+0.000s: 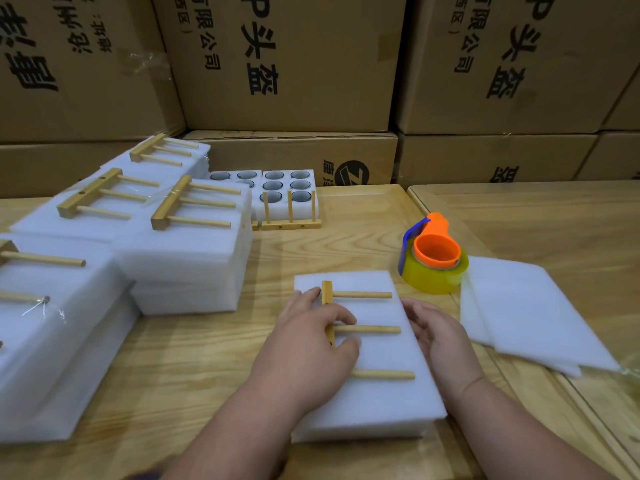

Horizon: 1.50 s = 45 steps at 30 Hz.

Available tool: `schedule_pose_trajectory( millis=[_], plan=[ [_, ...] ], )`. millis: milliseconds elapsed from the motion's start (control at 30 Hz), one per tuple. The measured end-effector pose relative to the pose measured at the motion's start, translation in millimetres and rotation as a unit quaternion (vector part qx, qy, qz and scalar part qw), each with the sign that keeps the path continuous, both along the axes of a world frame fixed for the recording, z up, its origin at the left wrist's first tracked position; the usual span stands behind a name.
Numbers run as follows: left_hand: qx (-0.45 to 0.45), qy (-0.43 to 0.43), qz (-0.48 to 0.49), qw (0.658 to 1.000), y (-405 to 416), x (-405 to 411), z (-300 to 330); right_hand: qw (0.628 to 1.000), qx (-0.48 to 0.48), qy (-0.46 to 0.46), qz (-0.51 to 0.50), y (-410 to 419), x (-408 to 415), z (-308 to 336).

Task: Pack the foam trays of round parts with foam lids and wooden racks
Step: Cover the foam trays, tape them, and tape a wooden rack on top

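Note:
A white foam lid (381, 400) covers a foam tray near the front of the wooden table. On it lies a wooden rack (367, 329) with three dowels pointing right. My left hand (311, 344) rests over the rack's base bar, its fingers laid across the bar and the middle dowel. My right hand (438, 336) touches the lid's right edge with relaxed fingers. Further back, two uncovered foam trays of round parts (287, 185) stand side by side. In front of them an upright wooden rack (290, 216) stands on the table.
Packed foam stacks topped with wooden racks (194, 206) fill the left side. An orange tape dispenser with yellow tape (434, 261) sits right of the lid. Loose foam sheets (526, 317) lie at the right. Cardboard boxes (294, 64) wall off the back.

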<state>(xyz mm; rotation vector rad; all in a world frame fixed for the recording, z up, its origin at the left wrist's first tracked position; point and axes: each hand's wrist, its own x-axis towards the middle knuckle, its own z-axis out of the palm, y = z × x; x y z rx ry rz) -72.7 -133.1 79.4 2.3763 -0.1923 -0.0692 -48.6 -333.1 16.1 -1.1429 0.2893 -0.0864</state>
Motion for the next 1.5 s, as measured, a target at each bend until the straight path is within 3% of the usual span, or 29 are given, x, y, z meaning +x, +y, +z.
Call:
schedule_pose_trajectory(
  millis=[200, 367, 433, 533, 633, 833, 933, 1067, 1200, 1367, 1433, 1500],
  plan=[
    [-0.016, -0.032, 0.047, 0.998, -8, -2, -2, 0.995, -0.091, -0.037, 0.010, 1, -5, 0],
    [-0.026, -0.027, 0.044, 0.998, -7, -1, -5, 0.993, -0.098, -0.058, 0.010, 3, -6, 0],
    [-0.132, -0.023, 0.056, 0.989, 0, -1, -6, 0.994, -0.091, -0.060, 0.010, 3, -6, 0],
    [-0.362, 0.033, 0.103, 0.926, 16, 2, -14, 0.995, -0.083, -0.056, 0.005, 3, -6, 0],
    [-0.436, 0.100, 0.084, 0.891, 26, 1, -33, 0.995, -0.083, -0.052, 0.004, 2, -5, -1],
    [-0.340, 0.075, 0.026, 0.937, 24, -5, -41, 0.994, -0.090, -0.057, 0.003, 2, -6, -1],
    [-0.355, 0.093, 0.026, 0.930, 24, -5, -37, 0.993, -0.100, -0.058, 0.004, 2, -6, -1],
    [-0.442, 0.138, 0.052, 0.885, 21, -6, -43, 0.993, -0.102, -0.055, 0.002, 1, -6, 2],
    [-0.421, 0.128, 0.062, 0.896, 17, -7, -53, 0.994, -0.104, -0.045, -0.004, -1, -4, 4],
    [-0.298, 0.063, 0.042, 0.952, 36, -7, -55, 1.000, -0.012, -0.004, -0.012, -1, -4, 8],
    [-0.159, -0.024, 0.055, 0.985, 54, -6, -61, 0.998, 0.062, 0.016, -0.027, -6, -3, 8],
    [-0.050, -0.092, 0.085, 0.991, 69, -7, -69, 0.993, 0.100, 0.030, -0.061, -12, -1, 6]
  ],
)
